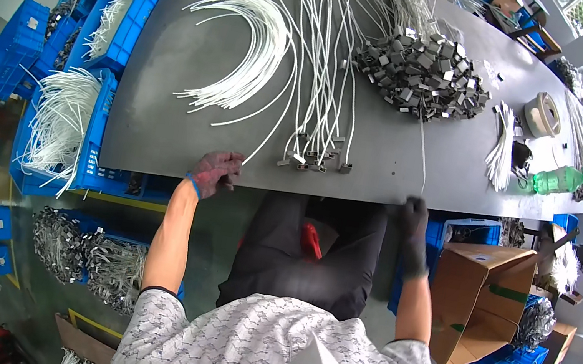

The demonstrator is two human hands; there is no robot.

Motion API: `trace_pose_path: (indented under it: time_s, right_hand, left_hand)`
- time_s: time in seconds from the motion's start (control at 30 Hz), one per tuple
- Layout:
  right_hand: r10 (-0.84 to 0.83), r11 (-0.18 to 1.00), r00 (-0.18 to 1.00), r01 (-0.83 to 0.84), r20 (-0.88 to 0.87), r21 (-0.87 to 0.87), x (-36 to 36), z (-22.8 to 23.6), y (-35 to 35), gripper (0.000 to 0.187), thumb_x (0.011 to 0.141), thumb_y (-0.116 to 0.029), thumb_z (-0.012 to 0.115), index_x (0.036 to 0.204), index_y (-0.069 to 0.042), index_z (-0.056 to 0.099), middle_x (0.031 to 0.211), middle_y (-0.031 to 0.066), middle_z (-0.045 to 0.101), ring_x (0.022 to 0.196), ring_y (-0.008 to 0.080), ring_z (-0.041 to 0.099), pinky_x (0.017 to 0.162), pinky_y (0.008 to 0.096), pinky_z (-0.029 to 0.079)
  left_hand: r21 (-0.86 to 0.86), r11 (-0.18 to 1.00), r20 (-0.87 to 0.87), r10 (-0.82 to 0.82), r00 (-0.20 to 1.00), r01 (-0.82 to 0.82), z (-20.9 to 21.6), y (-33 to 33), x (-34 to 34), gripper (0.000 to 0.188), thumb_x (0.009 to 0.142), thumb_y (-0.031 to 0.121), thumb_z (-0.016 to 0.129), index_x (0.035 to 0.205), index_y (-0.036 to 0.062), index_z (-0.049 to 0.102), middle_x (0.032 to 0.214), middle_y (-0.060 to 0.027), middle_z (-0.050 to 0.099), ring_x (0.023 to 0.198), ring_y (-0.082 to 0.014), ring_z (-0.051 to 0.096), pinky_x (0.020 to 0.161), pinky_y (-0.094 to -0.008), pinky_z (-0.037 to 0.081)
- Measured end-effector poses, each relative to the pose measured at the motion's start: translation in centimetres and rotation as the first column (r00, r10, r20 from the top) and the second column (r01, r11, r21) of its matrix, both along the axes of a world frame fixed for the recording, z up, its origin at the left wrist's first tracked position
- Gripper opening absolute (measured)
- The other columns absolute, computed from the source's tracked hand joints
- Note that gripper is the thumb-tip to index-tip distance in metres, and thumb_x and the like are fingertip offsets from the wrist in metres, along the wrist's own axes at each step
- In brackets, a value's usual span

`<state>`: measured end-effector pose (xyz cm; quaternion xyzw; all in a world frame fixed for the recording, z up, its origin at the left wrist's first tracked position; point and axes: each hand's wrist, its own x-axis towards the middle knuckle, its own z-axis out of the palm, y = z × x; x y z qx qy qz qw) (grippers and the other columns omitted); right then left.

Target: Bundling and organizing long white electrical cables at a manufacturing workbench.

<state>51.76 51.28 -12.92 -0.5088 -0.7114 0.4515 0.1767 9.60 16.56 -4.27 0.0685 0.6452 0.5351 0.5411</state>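
Note:
At the table's near edge, my left hand [217, 171], in a stained reddish-grey glove, pinches the lower end of a white tube [265, 138]. The tube runs up and away beside a curved bundle of white tubes [251, 58]. My right hand [413, 215], in a dark glove and slightly blurred, closes on the near end of a thin pale wire [423, 155]. That wire leads back to a heap of wires with small grey block-shaped ends [427, 77]. Between my hands lie several white tubes [316, 85] with grey blocks [307, 160] at their near ends.
On the grey table [161, 81], a tape roll [543, 115], a green plastic bottle [558, 182] and a white strip bundle [500, 149] sit at the right. Blue crates [97, 140] of white tubes flank the left side. An open cardboard box [477, 300] stands at lower right.

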Motion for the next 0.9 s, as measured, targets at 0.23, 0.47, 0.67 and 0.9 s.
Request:
trace_pose_path:
  time_s: [0.23, 0.47, 0.67, 0.9]
  right_hand:
    - [0.322, 0.923, 0.536, -0.362, 0.78, -0.132, 23.7, -5.6, -19.7, 0.016, 0.087, -0.01, 0.056, 0.093, -0.004, 0.069, 0.091, 0.0239, 0.07, 0.084, 0.0413, 0.068, 0.07, 0.0465, 0.055]
    - [0.16, 0.983, 0.9, -0.18, 0.407, 0.013, 23.2, -7.5, -24.7, 0.026, 0.097, -0.022, 0.05, 0.102, -0.003, 0.066, 0.097, 0.0261, 0.068, 0.095, 0.0471, 0.063, 0.078, 0.0519, 0.051]
    - [0.143, 0.94, 0.923, -0.239, 0.357, 0.242, 16.4, -4.1, -20.2, 0.02, 0.096, -0.023, 0.052, 0.096, -0.006, 0.062, 0.089, 0.0234, 0.066, 0.09, 0.0457, 0.063, 0.073, 0.0527, 0.05]
    - [0.223, 0.938, 0.788, -0.333, 0.574, 0.092, 16.0, -3.4, -17.4, 0.028, 0.092, -0.025, 0.053, 0.102, -0.004, 0.068, 0.1, 0.0232, 0.07, 0.096, 0.0428, 0.066, 0.08, 0.0491, 0.054]
  left_hand:
    - [0.358, 0.923, 0.293, -0.257, 0.921, 0.144, 4.6, 6.0, 10.2, 0.032, 0.096, 0.018, 0.065, 0.121, 0.0001, 0.057, 0.086, -0.0041, 0.06, 0.065, -0.0109, 0.057, 0.059, -0.0269, 0.05]
    - [0.285, 0.908, -0.082, -0.295, 0.952, 0.306, 0.6, 22.2, 21.0, 0.023, 0.093, 0.014, 0.067, 0.109, 0.0001, 0.059, 0.081, -0.0081, 0.063, 0.071, -0.0192, 0.067, 0.068, -0.0346, 0.059]
    - [0.438, 0.822, 0.133, -0.46, 0.878, 0.364, 1.4, 25.7, 25.3, 0.015, 0.09, 0.004, 0.066, 0.103, -0.0019, 0.061, 0.085, -0.0102, 0.065, 0.072, -0.0244, 0.07, 0.069, -0.039, 0.063]
    - [0.603, 0.773, 0.203, 0.093, 0.975, -0.199, 4.6, 30.4, 18.7, 0.012, 0.095, 0.008, 0.062, 0.104, 0.0005, 0.061, 0.089, -0.0127, 0.07, 0.076, -0.0278, 0.072, 0.074, -0.0442, 0.064]
